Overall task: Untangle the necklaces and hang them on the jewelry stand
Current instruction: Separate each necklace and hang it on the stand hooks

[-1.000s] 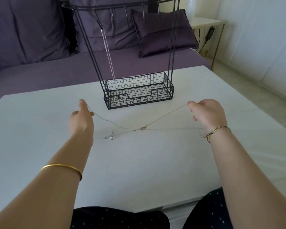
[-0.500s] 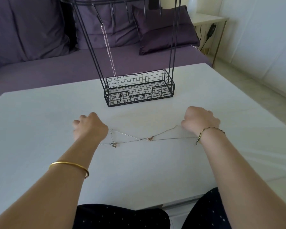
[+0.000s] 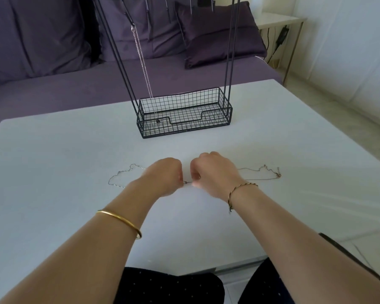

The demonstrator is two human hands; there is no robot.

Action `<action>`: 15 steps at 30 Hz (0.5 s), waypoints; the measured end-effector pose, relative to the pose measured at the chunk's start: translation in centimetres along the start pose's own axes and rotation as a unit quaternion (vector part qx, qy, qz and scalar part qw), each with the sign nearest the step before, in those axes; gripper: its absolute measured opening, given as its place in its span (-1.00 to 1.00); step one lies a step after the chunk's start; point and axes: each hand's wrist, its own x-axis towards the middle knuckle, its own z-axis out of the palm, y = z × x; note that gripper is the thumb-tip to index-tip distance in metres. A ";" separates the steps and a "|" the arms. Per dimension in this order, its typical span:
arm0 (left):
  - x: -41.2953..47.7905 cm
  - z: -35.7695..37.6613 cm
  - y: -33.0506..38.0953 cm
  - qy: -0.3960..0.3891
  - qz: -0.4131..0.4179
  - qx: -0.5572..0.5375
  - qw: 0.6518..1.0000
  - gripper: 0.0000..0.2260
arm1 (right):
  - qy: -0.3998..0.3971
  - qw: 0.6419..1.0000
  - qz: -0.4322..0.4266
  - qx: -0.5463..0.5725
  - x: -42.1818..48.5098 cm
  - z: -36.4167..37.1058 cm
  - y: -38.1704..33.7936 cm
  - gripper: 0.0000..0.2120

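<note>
White tabletop (image 3: pixel 53 194) fills the view, with two bare forearms reaching in from six o'clock and both hands meeting at its centre. The left hand (image 3: pixel 162 178) and right hand (image 3: pixel 213 172) sit almost knuckle to knuckle, their fingers (image 3: pixel 180 172) curled and pinching a tiny knot (image 3: pixel 186 183) where two necklaces join. A silver chain (image 3: pixel 109 182) trails in a slack loop toward nine o'clock, and a gold chain (image 3: pixel 278 175) with its clasp trails toward three o'clock; both lie flat on the tabletop. These chains look hair-thin, almost weightless and completely limp, so they will likely slide, kink and snag easily and could snap under a hard pull; the safest hold seems to be a fingertip pinch right at the knot, easing strands apart, and later at the clasp for lifting. At twelve o'clock, well apart from the hands, stands a black wire jewelry stand (image 3: pixel 206 126) with a basket base, tall rods and a row of hooks (image 3: pixel 149 18) partly cut off by the top edge. One necklace (image 3: pixel 143 69) already hangs from a left-side hook, its pendant down in the basket, and could catch a passing chain. A gold bangle (image 3: pixel 121 222) and a twisted bracelet (image 3: pixel 241 187) on the wrists might also snag. Behind are a purple sofa (image 3: pixel 53 91) and a cushion (image 3: pixel 217 34).
</note>
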 end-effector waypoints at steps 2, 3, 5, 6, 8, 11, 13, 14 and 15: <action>0.0 0.0 0.0 -0.012 0.000 -0.005 1.000 -0.88 | 0.005 1.000 0.003 -0.019 0.0 0.1 0.0 -0.84; 0.0 -0.2 0.0 -0.013 -0.002 -0.027 1.000 -0.90 | 0.002 1.000 0.010 -0.011 0.1 0.0 0.2 -0.84; -0.2 -1.0 0.1 -0.008 -0.009 -0.121 0.993 -0.92 | -0.011 0.997 0.041 0.068 0.3 -0.6 0.7 -0.88; -0.5 -1.5 0.3 -0.006 -0.015 -0.183 0.983 -0.90 | -0.017 0.990 0.061 0.130 0.4 -1.1 0.9 -0.88; -1.3 -2.6 0.8 -0.014 -0.021 -0.316 0.948 -0.90 | -0.022 0.953 0.105 0.284 0.4 -2.3 1.3 -0.88; -2.4 -3.9 1.3 -0.014 -0.028 -0.440 0.898 -0.90 | -0.032 0.860 0.132 0.492 -0.2 -3.9 1.6 -0.89; -2.8 -4.4 1.6 -0.006 -0.038 -0.448 0.893 -0.89 | -0.041 0.818 0.133 0.558 -0.5 -4.6 1.7 -0.86; -2.9 -4.6 1.8 -0.005 -0.041 -0.446 0.894 -0.86 | -0.044 0.803 0.133 0.580 -0.6 -4.8 1.7 -0.86; -3.0 -4.8 2.0 -0.006 -0.040 -0.445 0.895 -0.85 | -0.046 0.791 0.134 0.596 -0.7 -5.0 1.6 -0.86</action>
